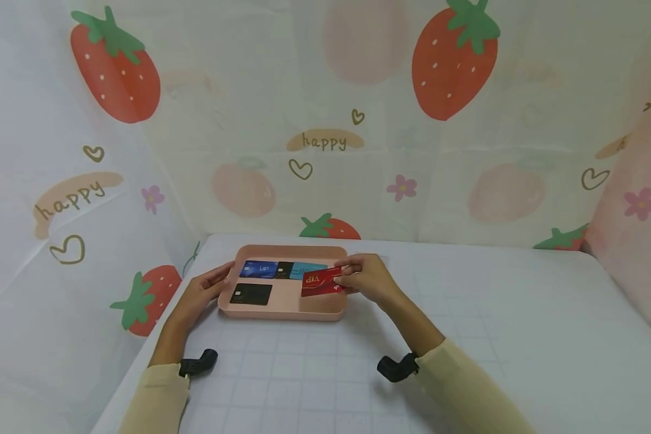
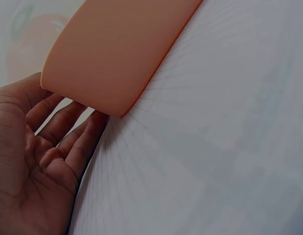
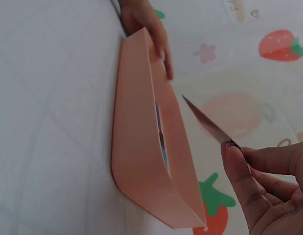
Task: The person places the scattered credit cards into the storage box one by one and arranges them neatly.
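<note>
A pink tray [image 1: 282, 314] lies on the white cloth. Its left end is held at the edge by my left hand [image 1: 199, 296]; the left wrist view shows that hand's thumb and fingers [image 2: 81, 147] against the corner. My right hand [image 1: 371, 280] pinches a red VIP card [image 1: 317, 282] between thumb and fingers, raised over the tray's right part. In the right wrist view the red card [image 3: 210, 122] appears nearly edge-on, apart from the tray. Inside the tray are a blue VIP card [image 1: 257, 269], a light blue card [image 1: 299, 270], and two black cards, one [image 1: 251, 294] at the front left.
The second black card [image 1: 284, 269] sits between the blue and light blue cards, in one row. A white cloth with a faint grid [image 1: 304, 374] covers the table. Strawberry-printed curtains [image 1: 325, 90] stand behind and at both sides. Each wrist wears a black camera [image 1: 396, 367].
</note>
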A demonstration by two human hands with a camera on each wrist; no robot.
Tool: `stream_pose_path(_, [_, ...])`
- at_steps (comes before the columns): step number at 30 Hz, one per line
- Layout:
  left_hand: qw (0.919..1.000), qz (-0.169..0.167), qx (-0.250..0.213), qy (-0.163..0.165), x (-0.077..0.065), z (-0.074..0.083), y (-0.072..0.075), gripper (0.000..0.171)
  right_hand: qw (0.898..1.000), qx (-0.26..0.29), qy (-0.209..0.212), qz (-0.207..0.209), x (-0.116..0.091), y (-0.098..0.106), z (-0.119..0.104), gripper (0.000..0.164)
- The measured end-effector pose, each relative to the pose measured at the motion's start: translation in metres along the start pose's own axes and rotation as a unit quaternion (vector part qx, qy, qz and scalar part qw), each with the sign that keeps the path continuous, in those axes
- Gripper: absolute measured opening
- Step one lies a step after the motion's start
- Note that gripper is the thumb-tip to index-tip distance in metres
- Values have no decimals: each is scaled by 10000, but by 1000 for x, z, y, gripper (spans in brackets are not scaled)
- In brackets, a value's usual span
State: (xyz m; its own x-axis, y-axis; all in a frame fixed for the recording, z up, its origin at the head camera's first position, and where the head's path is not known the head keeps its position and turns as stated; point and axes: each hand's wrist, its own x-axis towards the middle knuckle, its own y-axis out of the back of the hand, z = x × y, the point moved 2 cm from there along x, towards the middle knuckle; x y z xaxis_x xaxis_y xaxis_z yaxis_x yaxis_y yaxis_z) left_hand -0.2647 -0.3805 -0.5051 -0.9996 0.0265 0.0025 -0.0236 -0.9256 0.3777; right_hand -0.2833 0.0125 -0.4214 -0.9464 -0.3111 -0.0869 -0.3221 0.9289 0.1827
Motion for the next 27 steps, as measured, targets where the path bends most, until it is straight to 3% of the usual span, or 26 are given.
stream_pose_path(8, [9999,-90,-16,49,-10,23,-2,57,9998,-209,-17,24,8,-15,1,32])
stream_pose_path(17, [10000,13,11,-31,1,1,0,59,9985,-525,141,-32,11,-29,4,30])
stream_pose_path(27, [10000,23,20,-61,1,-3,1,60,9980,-589,130,-203,19,-46,12,33])
